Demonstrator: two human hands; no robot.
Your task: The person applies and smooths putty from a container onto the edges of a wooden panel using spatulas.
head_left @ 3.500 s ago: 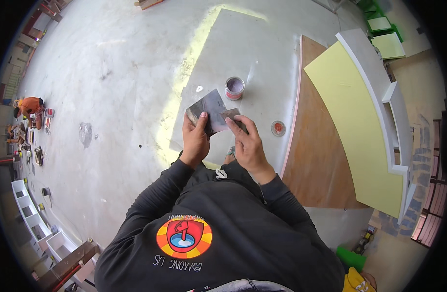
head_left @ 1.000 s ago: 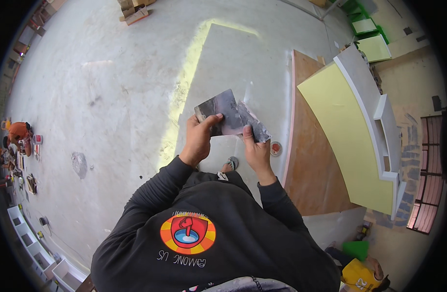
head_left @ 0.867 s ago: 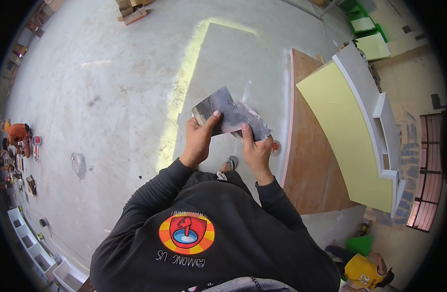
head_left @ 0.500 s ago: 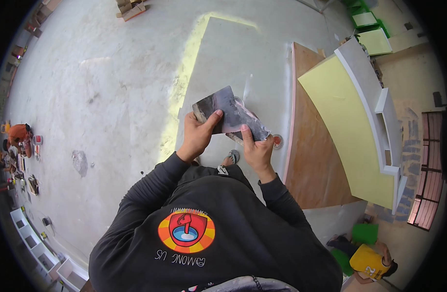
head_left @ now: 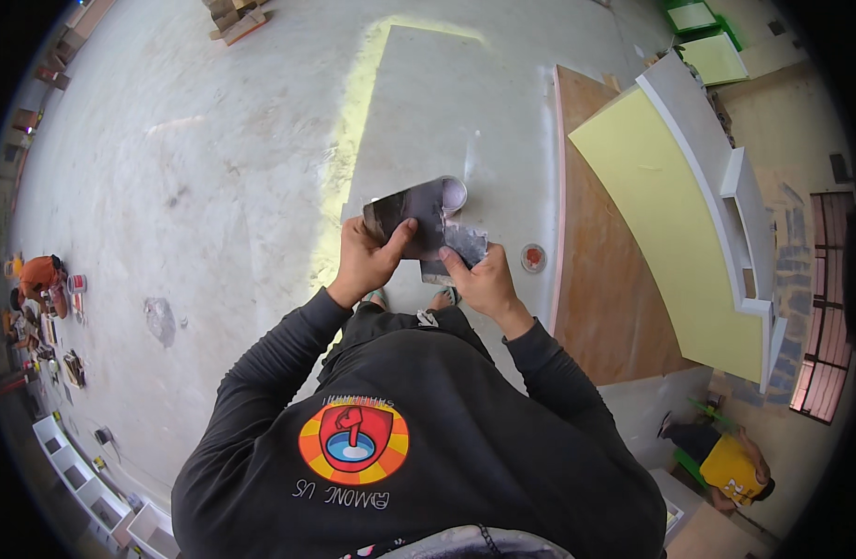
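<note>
In front of my body, my left hand point(head_left: 368, 253) is closed on a thin dark flat sheet point(head_left: 407, 207), thumb on top. My right hand point(head_left: 486, 282) pinches a smaller grey sheet point(head_left: 464, 244) with a ragged, pale-smeared edge, thumb pressed on its face. The two pieces meet or overlap between my hands; whether they are joined I cannot tell. Just beyond them shows a round tub point(head_left: 455, 193) with lilac-grey contents, partly hidden by the dark sheet. A small round container point(head_left: 533, 258) with something red inside stands on the floor right of my right hand.
A brown wooden panel point(head_left: 600, 279) and a pale yellow curved panel with white edging point(head_left: 665, 224) lie to the right. Yellow overspray point(head_left: 346, 149) outlines part of the floor. One person in yellow point(head_left: 732, 469) is at lower right, another in orange point(head_left: 42, 275) far left. Crumpled plastic point(head_left: 159, 320) lies left.
Both sheets have turned and come lower, and my right hand has shifted left, closer to my left. More of the tub now shows. The person in yellow has changed posture.
</note>
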